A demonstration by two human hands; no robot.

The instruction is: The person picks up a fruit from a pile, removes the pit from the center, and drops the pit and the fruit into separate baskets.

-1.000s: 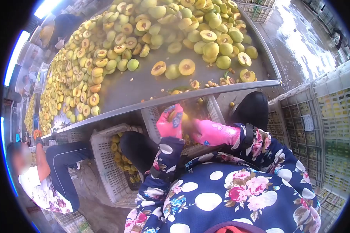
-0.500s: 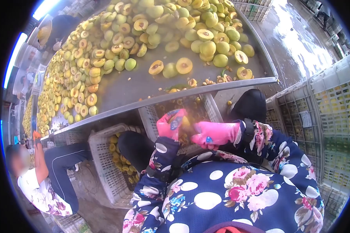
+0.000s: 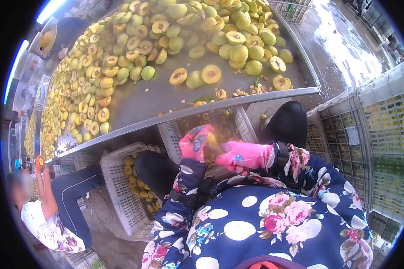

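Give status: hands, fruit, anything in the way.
Left hand and right hand both closed on one fruit, over the crate. Table edge just above; nothing between the hands.

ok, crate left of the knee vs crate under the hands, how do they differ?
The left crate sits lower on the floor, beside the person's knee; the middle crate sits right under the metal table edge, behind the gloved hands. The left crate holds yellow fruit halves in plain view; the middle crate's contents are small, dim and partly hidden. Both are white plastic lattice crates.
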